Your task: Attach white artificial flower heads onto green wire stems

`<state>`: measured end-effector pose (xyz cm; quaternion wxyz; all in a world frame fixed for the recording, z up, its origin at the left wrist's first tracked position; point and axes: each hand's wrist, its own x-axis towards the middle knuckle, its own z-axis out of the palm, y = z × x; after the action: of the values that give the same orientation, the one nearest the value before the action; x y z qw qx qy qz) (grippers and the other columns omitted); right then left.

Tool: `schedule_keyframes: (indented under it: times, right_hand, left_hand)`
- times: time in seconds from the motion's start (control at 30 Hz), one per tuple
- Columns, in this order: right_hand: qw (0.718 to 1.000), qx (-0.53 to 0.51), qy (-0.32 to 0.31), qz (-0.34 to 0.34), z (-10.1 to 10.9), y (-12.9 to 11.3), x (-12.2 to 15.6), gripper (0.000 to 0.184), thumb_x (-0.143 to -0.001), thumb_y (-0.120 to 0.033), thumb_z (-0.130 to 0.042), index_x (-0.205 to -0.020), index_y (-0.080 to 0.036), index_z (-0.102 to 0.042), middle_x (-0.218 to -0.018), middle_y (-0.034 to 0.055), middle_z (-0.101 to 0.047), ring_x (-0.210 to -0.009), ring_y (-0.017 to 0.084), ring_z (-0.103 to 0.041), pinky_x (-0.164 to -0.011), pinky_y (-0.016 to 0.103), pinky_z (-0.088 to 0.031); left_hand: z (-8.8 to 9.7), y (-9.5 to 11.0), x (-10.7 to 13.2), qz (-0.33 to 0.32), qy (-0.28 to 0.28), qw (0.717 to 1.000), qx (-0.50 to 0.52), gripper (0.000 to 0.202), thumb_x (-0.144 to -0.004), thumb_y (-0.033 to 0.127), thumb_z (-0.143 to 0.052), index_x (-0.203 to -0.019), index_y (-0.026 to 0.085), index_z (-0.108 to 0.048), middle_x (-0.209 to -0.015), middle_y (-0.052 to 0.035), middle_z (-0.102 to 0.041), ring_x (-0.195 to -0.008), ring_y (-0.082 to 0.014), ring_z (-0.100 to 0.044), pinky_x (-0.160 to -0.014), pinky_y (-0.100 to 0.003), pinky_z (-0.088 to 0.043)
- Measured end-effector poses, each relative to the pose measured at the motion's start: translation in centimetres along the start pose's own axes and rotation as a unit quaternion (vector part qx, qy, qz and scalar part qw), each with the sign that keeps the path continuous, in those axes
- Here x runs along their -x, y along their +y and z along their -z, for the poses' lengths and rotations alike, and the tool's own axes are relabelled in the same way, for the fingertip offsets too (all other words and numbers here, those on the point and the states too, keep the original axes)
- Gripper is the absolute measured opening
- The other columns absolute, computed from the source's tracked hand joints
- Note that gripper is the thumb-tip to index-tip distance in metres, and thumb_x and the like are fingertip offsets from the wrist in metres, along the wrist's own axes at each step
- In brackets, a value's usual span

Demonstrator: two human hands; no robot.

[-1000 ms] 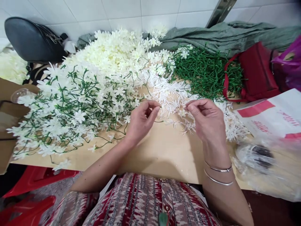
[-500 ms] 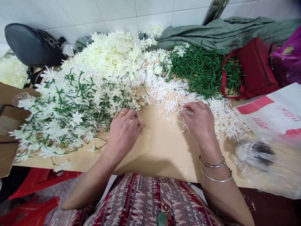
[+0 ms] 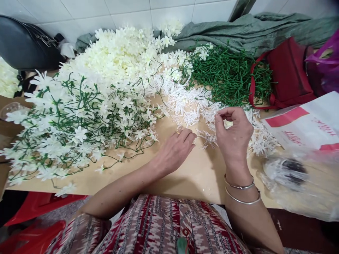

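Note:
My right hand [image 3: 234,134] is raised a little above the tan table [image 3: 182,173], with thumb and forefinger pinched on a small pale flower piece. Around it lies a heap of white spiky plastic flower pieces [image 3: 193,106]. My left hand [image 3: 174,151] rests on the table just left of it, fingers pressed together, tips touching the edge of the white pieces; what they hold, if anything, is hidden. A big pile of white flowers on green stems [image 3: 79,123] lies to the left.
Cream petals [image 3: 124,56] are heaped at the back, bare green stems [image 3: 227,77] at the back right. A red bag [image 3: 288,77], a white printed bag [image 3: 304,123] and a clear plastic bag [image 3: 299,180] crowd the right. A black bag [image 3: 23,46] sits at the far left.
My left hand has moved right from the pile of stemmed flowers to the white pieces. My right hand has lifted off the heap with a pinch.

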<state>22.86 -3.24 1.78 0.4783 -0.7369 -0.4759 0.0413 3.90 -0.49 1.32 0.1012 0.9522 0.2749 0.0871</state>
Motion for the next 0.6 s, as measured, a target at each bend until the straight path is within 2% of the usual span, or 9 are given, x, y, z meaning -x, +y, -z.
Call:
schedule_keyframes:
  times: [0.17,0.27,0.43,0.5,0.6]
  right_hand:
    - [0.999,-0.035,0.006,0.002,0.3,-1.1,0.1,0.012,-0.091,-0.024,-0.060,-0.098,-0.023,-0.069,-0.094,0.0053,-0.075,-0.082,0.021,-0.067,-0.085,0.041,-0.056]
    - [0.997,-0.038,0.061,-0.003,0.9,-1.3,0.0,0.014,-0.094,-0.027,-0.059,-0.101,-0.022,-0.070,-0.097,0.0061,-0.074,-0.084,0.022,-0.067,-0.087,0.043,-0.056]
    - [0.984,-0.059,0.167,-0.019,2.2,-0.6,-0.6,0.018,-0.102,-0.037,-0.058,-0.111,-0.028,-0.071,-0.106,0.0112,-0.070,-0.098,0.033,-0.068,-0.090,0.051,-0.055]
    - [0.982,-0.063,0.177,-0.024,2.6,-0.4,-0.8,0.018,-0.101,-0.040,-0.060,-0.111,-0.029,-0.072,-0.106,0.0116,-0.070,-0.099,0.034,-0.069,-0.090,0.052,-0.056]
    - [0.984,-0.064,0.162,-0.037,2.8,-0.7,-0.8,0.017,-0.100,-0.041,-0.064,-0.108,-0.029,-0.073,-0.105,0.0116,-0.071,-0.097,0.034,-0.070,-0.090,0.052,-0.057]
  left_hand:
    - [-0.5,-0.2,0.1,-0.002,0.028,0.999,0.035,0.023,-0.113,0.027,-0.047,-0.127,0.012,-0.059,-0.123,-0.0112,-0.070,-0.113,-0.0245,-0.068,-0.093,-0.038,-0.054]
    - [-0.6,-0.4,0.0,-0.007,0.026,0.999,0.042,0.025,-0.114,0.027,-0.045,-0.127,0.013,-0.059,-0.123,-0.0114,-0.070,-0.112,-0.0235,-0.069,-0.094,-0.037,-0.055]
    - [0.0,-0.3,-1.0,-0.020,0.016,0.999,0.031,0.024,-0.112,0.025,-0.047,-0.127,0.013,-0.062,-0.125,-0.0121,-0.071,-0.113,-0.0248,-0.069,-0.098,-0.040,-0.055]
    - [0.2,-0.1,-1.7,-0.027,0.012,0.999,0.029,0.024,-0.112,0.025,-0.047,-0.127,0.013,-0.062,-0.126,-0.0123,-0.071,-0.114,-0.0259,-0.069,-0.099,-0.041,-0.055]
    - [0.1,0.4,-2.8,-0.028,0.008,0.999,0.029,0.024,-0.112,0.025,-0.047,-0.124,0.013,-0.064,-0.126,-0.0123,-0.072,-0.112,-0.0279,-0.070,-0.100,-0.044,-0.055]
